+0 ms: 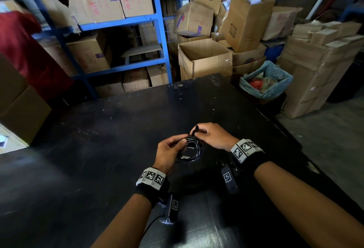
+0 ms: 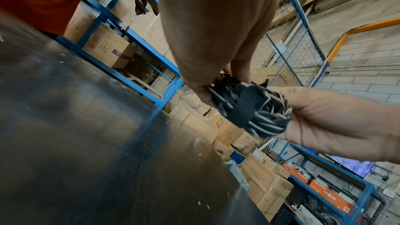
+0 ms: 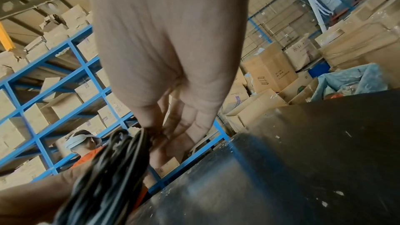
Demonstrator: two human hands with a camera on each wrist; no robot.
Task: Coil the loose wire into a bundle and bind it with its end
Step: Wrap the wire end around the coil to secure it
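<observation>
The person is holding a coiled bundle of black wire [image 1: 190, 150] just above the dark worktop [image 1: 110, 129], both hands working on it at once. The left hand [image 1: 171, 150] is keeping its grip closed around the near-left side of the coil, thumb and fingers pinching the turns together, while the right hand [image 1: 213, 136] is pinching the far side of the coil, where a short dark end [image 1: 196, 129] is sticking up between its fingertips. In the left wrist view a dark band [image 2: 246, 107] is crossing the gathered strands, so the binding is judged to be under way rather than finished. To do this step well, the left hand should be holding the turns squeezed tight so they are not springing apart, while the right hand is pulling the end snug across the bundle and tucking or pressing it down close against the strands, leaving no slack loop. What the band is made of is hard to make out, and whether it is the wire's own end or a strap fixed to it cannot be told. The right wrist view is showing the wire only as a blurred dark mass, with the right fingertips hidden behind it, and any plug or connector is out of sight
</observation>
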